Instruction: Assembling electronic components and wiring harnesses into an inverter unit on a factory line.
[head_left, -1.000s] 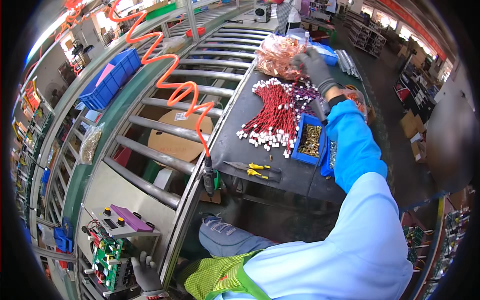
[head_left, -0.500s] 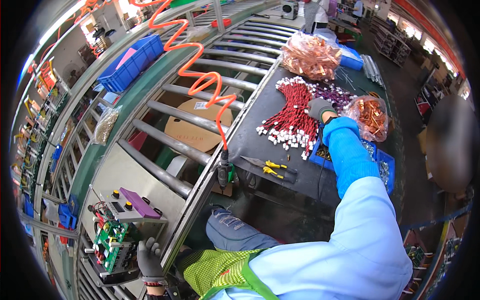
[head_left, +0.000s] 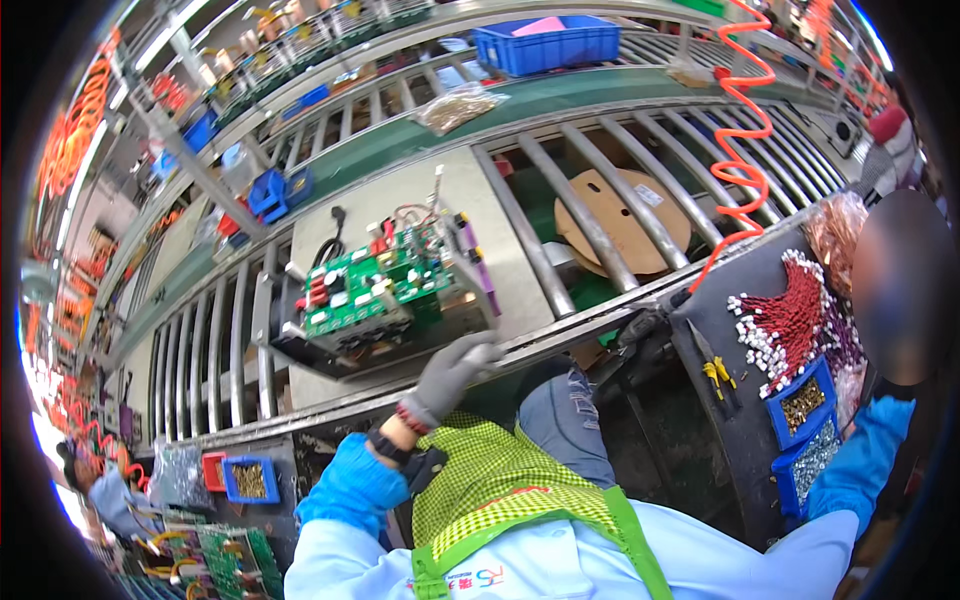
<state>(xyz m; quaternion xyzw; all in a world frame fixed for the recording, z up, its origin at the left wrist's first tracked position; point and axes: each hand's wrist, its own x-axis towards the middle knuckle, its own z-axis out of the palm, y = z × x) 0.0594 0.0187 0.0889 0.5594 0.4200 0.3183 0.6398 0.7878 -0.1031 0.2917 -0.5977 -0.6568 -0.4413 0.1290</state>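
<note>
My left hand (head_left: 455, 375), in a grey glove with pale fingertips, is over the near rail of the roller conveyor. Its fingers are loosely bent and slightly blurred, with nothing visible in them. Just beyond it, a green circuit board unit (head_left: 385, 280) with red and white parts lies on a pale board (head_left: 445, 195). My right sleeve (head_left: 862, 455) reaches along the right edge; a dark blurred oval covers the hand, so its fingers are hidden. Near that arm are a bundle of red wires with white connectors (head_left: 795, 320) and blue bins of small metal parts (head_left: 803, 405).
Yellow-handled pliers (head_left: 718, 372) lie on the dark bench beside a power screwdriver (head_left: 645, 330) on an orange coiled hose (head_left: 745, 175). A cardboard reel (head_left: 620, 215) sits under the rollers. Farther back are a blue crate (head_left: 548, 50) and a bag of small parts (head_left: 460, 108).
My view has swung left, toward the circuit board unit. My left hand has moved from beside the unit to the conveyor's near rail. My right hand has passed behind the blurred oval.
</note>
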